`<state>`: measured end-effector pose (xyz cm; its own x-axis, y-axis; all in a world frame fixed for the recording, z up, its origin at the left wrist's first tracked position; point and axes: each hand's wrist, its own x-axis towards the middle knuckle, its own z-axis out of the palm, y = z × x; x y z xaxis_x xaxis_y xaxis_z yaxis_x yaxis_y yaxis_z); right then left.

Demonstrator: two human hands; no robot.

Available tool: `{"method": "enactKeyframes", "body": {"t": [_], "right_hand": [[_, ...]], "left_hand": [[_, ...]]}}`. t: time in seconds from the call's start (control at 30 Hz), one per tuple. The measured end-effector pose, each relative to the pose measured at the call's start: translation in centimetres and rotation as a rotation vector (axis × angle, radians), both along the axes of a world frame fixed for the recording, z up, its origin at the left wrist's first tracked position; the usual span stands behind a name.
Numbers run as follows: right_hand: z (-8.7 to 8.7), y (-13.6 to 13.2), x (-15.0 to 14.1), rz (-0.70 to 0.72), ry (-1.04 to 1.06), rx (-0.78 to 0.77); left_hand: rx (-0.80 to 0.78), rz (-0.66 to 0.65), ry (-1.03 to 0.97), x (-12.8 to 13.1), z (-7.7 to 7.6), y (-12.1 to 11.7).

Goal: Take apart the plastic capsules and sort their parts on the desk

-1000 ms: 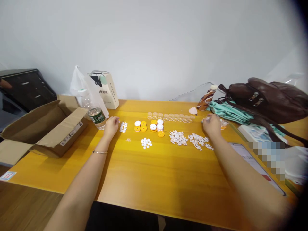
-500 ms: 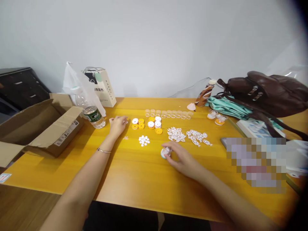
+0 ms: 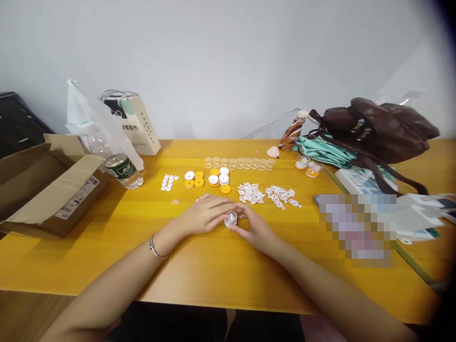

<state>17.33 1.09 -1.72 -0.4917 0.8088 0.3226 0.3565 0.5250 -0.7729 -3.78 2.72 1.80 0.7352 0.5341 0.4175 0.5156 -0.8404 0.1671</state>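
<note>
A small round clear plastic container (image 3: 231, 219) with something whitish inside sits low over the table's middle. My right hand (image 3: 258, 231) grips it from the right between thumb and fingers. From the left, my left hand (image 3: 204, 214) reaches to its rim with fingertips drawn together; whatever they pinch is hidden. Behind the hands lie white and yellow round discs (image 3: 194, 179), partly stacked. Small white caps (image 3: 167, 183) are grouped further left. White openwork pieces (image 3: 251, 193) form one pile, with another pile of openwork pieces (image 3: 281, 195) beside it. My left hand mostly covers a group of white dots.
A row of clear cups (image 3: 240, 164) stands at the back. An open cardboard box (image 3: 76, 199) and a large water bottle (image 3: 123, 168) are left. On the right are a brown bottle (image 3: 292, 133), a brown leather bag (image 3: 381, 128) and two finished-looking clear-topped pieces (image 3: 312, 169).
My left hand has come from beside the discs to the container, uncovering the small white caps. My right hand still holds the container. The view has shifted slightly.
</note>
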Motion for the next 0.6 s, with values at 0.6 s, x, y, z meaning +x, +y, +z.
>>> {"method": "enactKeyframes", "body": {"t": [0.6], "right_hand": [[0.1,0.3,-0.3,-0.019,-0.174,0.17]], "left_hand": [[-0.266,0.105,-0.226,2.4,-0.6,-1.3]]}}
